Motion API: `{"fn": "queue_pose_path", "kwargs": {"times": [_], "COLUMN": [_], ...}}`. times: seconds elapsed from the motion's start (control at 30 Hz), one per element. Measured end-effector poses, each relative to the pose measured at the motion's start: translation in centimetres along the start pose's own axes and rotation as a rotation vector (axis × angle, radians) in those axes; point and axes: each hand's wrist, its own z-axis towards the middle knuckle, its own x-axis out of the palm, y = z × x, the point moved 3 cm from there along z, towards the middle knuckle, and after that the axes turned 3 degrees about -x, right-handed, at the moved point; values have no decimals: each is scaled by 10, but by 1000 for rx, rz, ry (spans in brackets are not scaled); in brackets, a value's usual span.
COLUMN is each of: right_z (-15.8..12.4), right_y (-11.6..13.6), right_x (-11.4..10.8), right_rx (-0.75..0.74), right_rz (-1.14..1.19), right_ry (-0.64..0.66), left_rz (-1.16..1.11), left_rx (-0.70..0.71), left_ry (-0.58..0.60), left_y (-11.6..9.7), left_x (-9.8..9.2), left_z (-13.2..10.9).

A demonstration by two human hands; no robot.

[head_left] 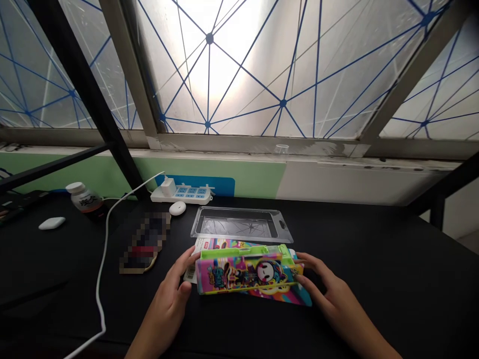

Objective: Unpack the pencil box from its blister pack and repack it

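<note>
Both forearms are seen at the lower edge; the left hand point(174, 286) is curled loosely round the left end of the pencil case point(247, 274), thumb in front and fingers behind; the right hand point(325, 289) is laid flatter, fingers half spread, their tips pressed against the right end; the case is thus held between the two hands, neither closed into a fist. The case is stood on its long edge on the black table point(392, 259), partly over a printed card point(219, 245); it is judged to be light, stiff, hollow plastic, glossy and so somewhat slippery, with a green lid that might be sprung open if squeezed; it is best taken by the short ends, away from the lid's seam. Just behind, a clear plastic tray point(239, 227) is laid flat; farther back a power strip point(187, 194) is set against the wall.
</note>
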Motion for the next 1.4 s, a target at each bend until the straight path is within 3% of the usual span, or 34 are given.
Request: {"fn": "queue_pose_path", "kwargs": {"times": [0.17,0.33,0.43,0.53,0.63,0.7,0.87,1.0,1.1,1.23,1.4], "right_z": [-10,-3,27,66,96,104,97,80,62,44,44], "right_y": [7,19,24,23,17,12,14,39,64,81,65], "right_x": [12,-3,-14,-13,5,19,34,30,36,43,29], "right_rx": [-235,-335,-317,-283,-297,-328,-386,-554,-694,-657,-585], "right_rz": [-134,-134,-114,-121,-194,-226,-330,-354,-197,-111,-77], "right_ry": [-33,-127,-153,-144,-84,-45,11,-23,130,492,616], "left_rz": [112,168,238,330,478,577,760,775,710,705,725], "left_rx": [36,189,191,289,244,189,102,160,210,177,110], "left_ry": [-39,-227,-241,-260,-210,-162,-117,-133,-50,88,74], "left_y": [-8,-39,-63,-82,-78,-66,-48,-67,-81,-77,-55], "left_x": [5,3,1,3,11,17,23,30,46,65,62], "left_z": [-2,3,32,73,107,118,114,115,126,145,156]}}
